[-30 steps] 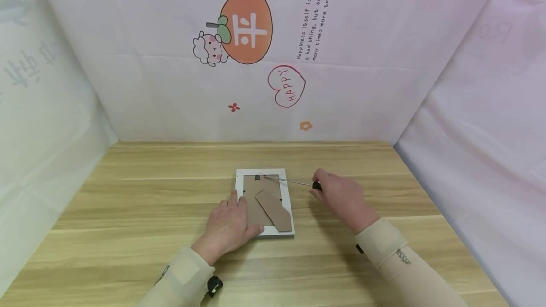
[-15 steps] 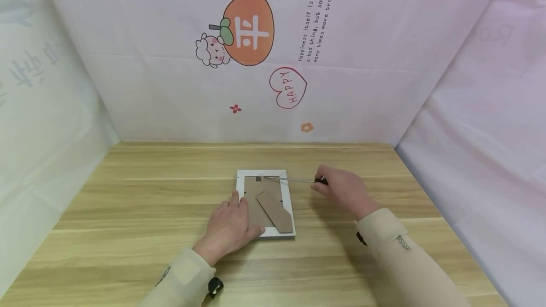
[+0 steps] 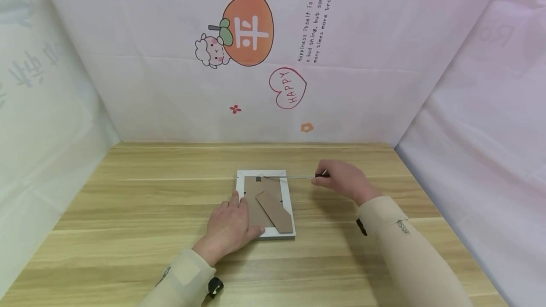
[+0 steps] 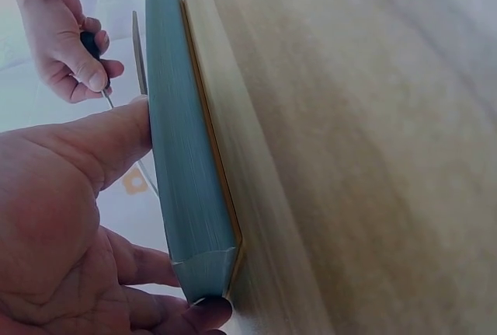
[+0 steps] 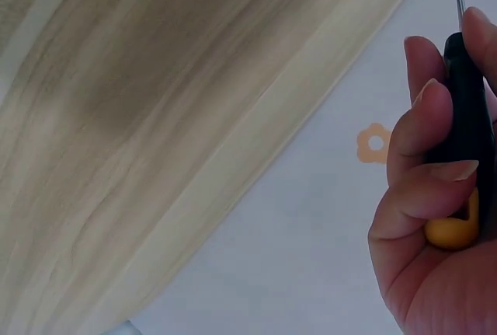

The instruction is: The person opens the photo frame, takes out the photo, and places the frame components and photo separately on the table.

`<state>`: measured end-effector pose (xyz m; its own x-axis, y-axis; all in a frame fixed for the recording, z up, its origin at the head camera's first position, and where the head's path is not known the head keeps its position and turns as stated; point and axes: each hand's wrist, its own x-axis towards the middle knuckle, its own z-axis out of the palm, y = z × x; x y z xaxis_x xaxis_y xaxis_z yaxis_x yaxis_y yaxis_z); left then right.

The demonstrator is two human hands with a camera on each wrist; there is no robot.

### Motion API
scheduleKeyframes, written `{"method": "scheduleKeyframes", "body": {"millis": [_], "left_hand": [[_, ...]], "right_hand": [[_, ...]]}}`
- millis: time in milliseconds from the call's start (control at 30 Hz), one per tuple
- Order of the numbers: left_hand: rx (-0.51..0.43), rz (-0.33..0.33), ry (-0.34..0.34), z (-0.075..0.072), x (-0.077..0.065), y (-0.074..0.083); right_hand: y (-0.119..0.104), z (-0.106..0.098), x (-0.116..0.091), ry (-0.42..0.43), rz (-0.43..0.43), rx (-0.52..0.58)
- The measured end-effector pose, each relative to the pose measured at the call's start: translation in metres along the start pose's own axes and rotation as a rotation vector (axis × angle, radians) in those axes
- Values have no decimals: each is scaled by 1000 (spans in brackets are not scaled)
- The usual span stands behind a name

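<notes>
A white picture frame [image 3: 290, 217] lies face down on the table, its brown backing board [image 3: 256, 212] and brown stand leg [image 3: 275, 210] upward. My left hand [image 3: 229, 224] rests on the frame's left side and near-left corner, fingers fairly straight and thumb on the near border. In the left wrist view the frame's side [image 4: 186, 133] looks blue-grey. My right hand [image 3: 343, 179] grips a screwdriver [image 5: 466, 109] by its black and yellow handle. Its thin shaft reaches left over the frame, the tip at the backing's far edge beside a small dark hanger [image 3: 258, 179].
The wood-grain table [image 3: 141, 203] meets a white printed cloth [image 3: 170, 94] at the back. Pale cloth walls [image 3: 482, 108] stand on both sides. Small dark tabs [image 3: 281, 201] show at the backing's side edges.
My right hand has shifted slightly away from me and turned, so the screwdriver's shaft lies nearly level across the view. The left hand and frame stay put.
</notes>
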<state>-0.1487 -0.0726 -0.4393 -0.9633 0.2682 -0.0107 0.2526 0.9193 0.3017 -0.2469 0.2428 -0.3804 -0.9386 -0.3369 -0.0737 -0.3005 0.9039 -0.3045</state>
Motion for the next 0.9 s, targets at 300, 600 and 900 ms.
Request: {"method": "scheduleKeyframes", "body": {"millis": [300, 600, 900], "left_hand": [[1, -6, -6, 1, -1, 1], [1, -6, -8, 0, -1, 1], [-2, -1, -9, 0, -1, 1]], "right_hand": [[-9, 15, -17, 91, 9, -99], [-19, 25, -28, 255, -81, -255], [-18, 25, -28, 295, -95, -252]]}}
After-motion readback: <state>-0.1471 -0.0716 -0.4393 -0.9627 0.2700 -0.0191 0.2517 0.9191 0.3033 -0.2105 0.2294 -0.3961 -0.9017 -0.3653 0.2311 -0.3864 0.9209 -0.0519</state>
